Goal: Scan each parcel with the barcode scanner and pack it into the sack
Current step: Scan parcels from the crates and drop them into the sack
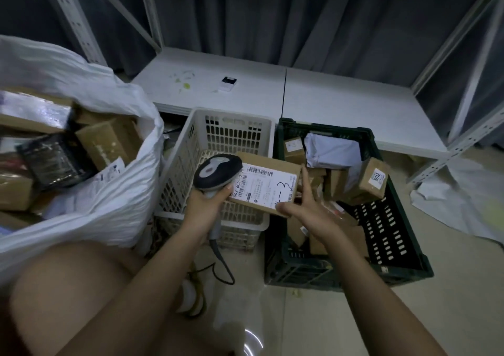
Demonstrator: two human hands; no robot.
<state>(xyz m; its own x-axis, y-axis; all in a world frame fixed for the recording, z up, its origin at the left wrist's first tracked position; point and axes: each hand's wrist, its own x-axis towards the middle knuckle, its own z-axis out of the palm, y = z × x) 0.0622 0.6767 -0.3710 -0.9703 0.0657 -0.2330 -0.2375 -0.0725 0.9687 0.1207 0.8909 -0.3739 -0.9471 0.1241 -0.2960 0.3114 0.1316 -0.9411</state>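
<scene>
Left hand (203,205) grips the barcode scanner (216,173) by its handle, head next to the label of a cardboard parcel (266,185). Right hand (305,208) holds that parcel, thumb on the near edge, fingers along its right side, above the white basket (185,165). Green crate (381,235) to the right holds more parcels. White sack (114,200), left, holds boxes, possibly one dark pouch. White tabletop (341,102) behind.

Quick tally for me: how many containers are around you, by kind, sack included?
White sack: 1
White plastic basket: 1
Dark green crate: 1
Total: 3
</scene>
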